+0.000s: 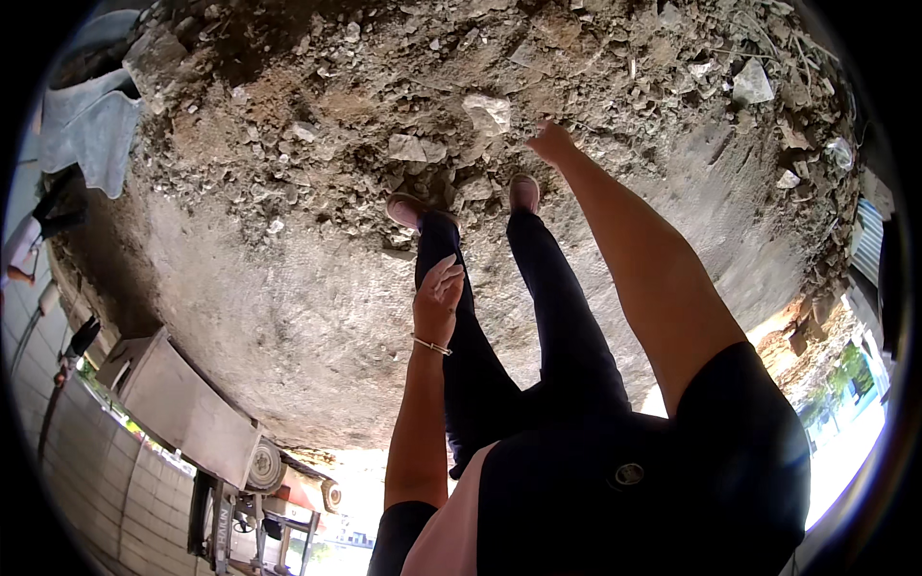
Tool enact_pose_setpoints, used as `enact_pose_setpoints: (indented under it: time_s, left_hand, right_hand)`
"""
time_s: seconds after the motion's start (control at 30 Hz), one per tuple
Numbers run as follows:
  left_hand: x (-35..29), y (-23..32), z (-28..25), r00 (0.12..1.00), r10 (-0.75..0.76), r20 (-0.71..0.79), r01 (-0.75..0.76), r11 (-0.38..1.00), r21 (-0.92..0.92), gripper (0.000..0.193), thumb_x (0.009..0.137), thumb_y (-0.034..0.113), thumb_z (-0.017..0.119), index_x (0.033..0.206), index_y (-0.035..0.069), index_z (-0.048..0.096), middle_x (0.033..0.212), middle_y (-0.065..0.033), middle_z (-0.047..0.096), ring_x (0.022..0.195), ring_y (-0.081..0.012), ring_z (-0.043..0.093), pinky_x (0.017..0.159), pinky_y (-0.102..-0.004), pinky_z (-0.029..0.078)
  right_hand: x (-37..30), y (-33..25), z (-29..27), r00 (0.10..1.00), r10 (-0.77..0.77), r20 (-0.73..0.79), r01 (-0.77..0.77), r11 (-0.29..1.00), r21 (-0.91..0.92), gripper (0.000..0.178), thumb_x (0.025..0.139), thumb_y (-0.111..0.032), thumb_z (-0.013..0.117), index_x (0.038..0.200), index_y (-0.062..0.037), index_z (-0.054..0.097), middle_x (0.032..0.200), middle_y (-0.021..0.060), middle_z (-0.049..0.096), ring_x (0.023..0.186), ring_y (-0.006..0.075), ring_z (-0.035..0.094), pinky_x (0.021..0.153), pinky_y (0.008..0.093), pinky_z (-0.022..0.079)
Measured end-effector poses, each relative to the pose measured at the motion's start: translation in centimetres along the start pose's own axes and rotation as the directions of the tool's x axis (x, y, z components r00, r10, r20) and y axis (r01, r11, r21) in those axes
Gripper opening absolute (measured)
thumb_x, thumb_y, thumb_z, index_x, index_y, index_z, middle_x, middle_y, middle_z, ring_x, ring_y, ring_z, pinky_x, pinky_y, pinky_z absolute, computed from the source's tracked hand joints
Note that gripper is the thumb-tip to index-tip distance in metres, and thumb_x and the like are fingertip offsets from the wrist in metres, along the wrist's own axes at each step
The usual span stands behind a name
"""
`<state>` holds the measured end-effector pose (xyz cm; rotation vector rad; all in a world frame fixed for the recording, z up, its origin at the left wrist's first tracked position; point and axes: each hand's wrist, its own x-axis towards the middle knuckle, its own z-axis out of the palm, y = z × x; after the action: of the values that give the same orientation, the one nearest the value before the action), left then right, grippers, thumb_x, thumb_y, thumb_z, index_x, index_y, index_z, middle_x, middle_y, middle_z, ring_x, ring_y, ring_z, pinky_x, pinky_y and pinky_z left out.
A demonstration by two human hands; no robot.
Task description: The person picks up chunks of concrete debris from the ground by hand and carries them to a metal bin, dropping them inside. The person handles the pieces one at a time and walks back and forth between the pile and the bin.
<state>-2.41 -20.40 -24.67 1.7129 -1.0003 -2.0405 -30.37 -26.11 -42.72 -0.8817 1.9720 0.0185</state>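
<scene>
My right hand [552, 144] is stretched out low over the broken rubble, its fingers closed. Whatever may be inside the fingers is hidden. Just left of it lies a large pale stone [488, 113], apart from the hand. My left hand [438, 302] hangs in front of my left leg with its fingers loosely bent and slightly apart, holding nothing I can see. Those fingertips look dusty white, and a thin bracelet [432, 344] circles the wrist. A flat, blocky stone [418, 149] sits ahead of my left shoe [405, 209].
Loose rubble [317, 182] spreads ahead of my feet, with a pale angular stone [752, 84] at far right. At left are a crumpled grey sheet [91, 130], another person [24, 245] and a wheeled vehicle with a metal bin [187, 408]. Rough concrete floor [288, 317] lies beneath me.
</scene>
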Motion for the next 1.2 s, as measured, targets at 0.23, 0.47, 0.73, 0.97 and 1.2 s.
enact_pose_setpoints:
  time_s: [0.23,0.47,0.73,0.97,1.2]
  left_hand:
    - [10.0,-5.3,2.0,0.971,-0.194,0.138,0.204,0.977,-0.060,0.032,0.076,0.007,0.048,0.107,0.001,0.040,0.095,-0.0103,0.049,0.091,-0.0174,0.047,0.080,-0.0267,0.037]
    - [16.0,-8.4,0.6,0.944,-0.273,0.185,0.304,0.938,-0.168,0.038,0.076,0.014,0.050,0.109,0.001,0.039,0.096,-0.0100,0.049,0.090,-0.0170,0.047,0.079,-0.0264,0.036]
    - [19.6,-6.6,0.4,0.990,-0.128,0.061,0.141,0.921,-0.362,0.065,0.070,0.029,0.057,0.119,0.003,0.022,0.117,-0.0154,0.031,0.107,-0.0229,0.032,0.088,-0.0336,0.029]
    - [20.2,-2.6,1.2,0.957,-0.154,0.248,0.288,0.625,-0.725,0.070,0.060,0.007,0.065,0.117,0.000,0.025,0.108,-0.0107,0.041,0.098,-0.0216,0.042,0.081,-0.0320,0.038]
    - [20.8,-2.0,1.4,0.982,-0.167,0.083,0.172,0.635,-0.753,0.070,0.057,0.001,0.065,0.116,0.004,0.027,0.104,-0.0079,0.044,0.094,-0.0203,0.045,0.077,-0.0315,0.041]
  right_hand:
    - [11.8,-1.9,4.3,0.990,0.140,0.034,-0.133,0.978,-0.159,0.064,0.055,-0.028,0.064,0.104,0.0054,0.039,0.084,0.0226,0.052,0.072,0.0267,0.054,0.063,0.0304,0.046]
    - [13.1,0.4,6.1,0.987,0.092,-0.134,-0.085,0.995,0.060,0.044,0.062,-0.042,0.058,0.088,-0.0074,0.047,0.071,0.0103,0.054,0.065,0.0231,0.053,0.057,0.0344,0.042]
    - [2.8,-1.2,1.8,0.997,-0.046,-0.065,0.064,0.952,0.298,0.037,0.066,-0.033,0.057,0.078,0.0006,0.048,0.064,0.0102,0.049,0.062,0.0182,0.048,0.054,0.0315,0.038]
    - [2.2,-2.7,-0.4,0.811,-0.192,0.552,-0.320,0.645,0.694,0.068,0.063,-0.056,0.050,0.099,0.0020,0.044,0.102,0.0165,0.044,0.102,0.0245,0.038,0.087,0.0367,0.028]
    - [17.9,1.4,4.6,0.883,0.383,0.270,-0.136,-0.343,0.930,0.035,0.063,0.001,0.054,0.094,-0.0010,0.039,0.105,0.0090,0.041,0.105,0.0211,0.034,0.093,0.0355,0.024]
